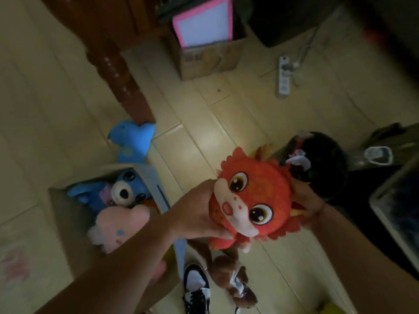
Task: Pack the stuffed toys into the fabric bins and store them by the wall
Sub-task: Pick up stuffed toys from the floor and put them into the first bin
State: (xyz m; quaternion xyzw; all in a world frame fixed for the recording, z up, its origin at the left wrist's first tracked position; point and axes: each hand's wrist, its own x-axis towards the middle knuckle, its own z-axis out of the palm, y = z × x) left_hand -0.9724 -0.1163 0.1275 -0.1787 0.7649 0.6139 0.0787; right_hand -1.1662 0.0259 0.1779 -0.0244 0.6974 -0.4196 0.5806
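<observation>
A red dragon plush (267, 196) with big eyes hangs in the air above the floor. My left hand (197, 211) grips its left side and my right hand (306, 205) holds its right side. To the left stands a fabric bin (68, 214) holding a blue bear plush (127, 189) and a pink plush (118, 225). Another blue plush (131, 141) lies on the floor behind the bin. A brown plush (233, 275) lies on the floor below the dragon.
A carved wooden post (118, 71) rises at the upper left. A cardboard box (206, 57) with a pink-framed board stands at the back. A power strip (284, 75) lies on the floor at right. A black bag (317, 162) and dark furniture crowd the right side. My shoe (197, 288) is below.
</observation>
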